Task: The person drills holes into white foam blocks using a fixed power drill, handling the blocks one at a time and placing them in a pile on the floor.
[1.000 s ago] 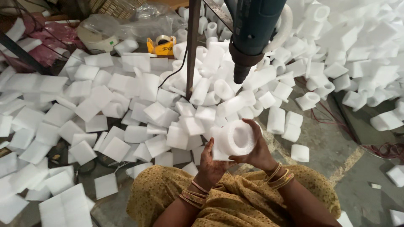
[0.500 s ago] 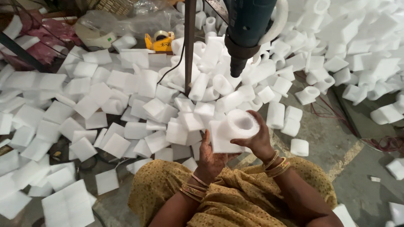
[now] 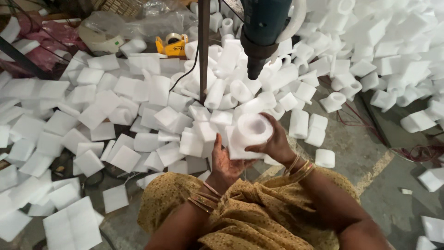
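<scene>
Both hands held one white foam piece [image 3: 247, 136], a block with a round tube end on top. The right hand [image 3: 276, 143] wrapped around its right side with the fingers curled over the tube. The left hand [image 3: 226, 164] gripped it from below, with the palm up. The piece was just above the person's lap, under the dark blue drill [image 3: 261, 32] that hung down from above. It did not touch the drill tip.

A yellow tape holder [image 3: 172, 45] with a roll in it sat at the back, near a crumpled clear plastic bag [image 3: 134, 21]. A thin dark pole [image 3: 204, 51] stood upright beside the drill.

The floor [image 3: 393, 185] was grey and bare on the right. Flat white foam squares [image 3: 92, 115] covered the left side. A big heap of white foam tubes [image 3: 370, 46] was piled at the back and the right. A red wire [image 3: 351, 120] ran along the floor near them. The person wore yellow patterned cloth [image 3: 249, 213] and bangles on both wrists.
</scene>
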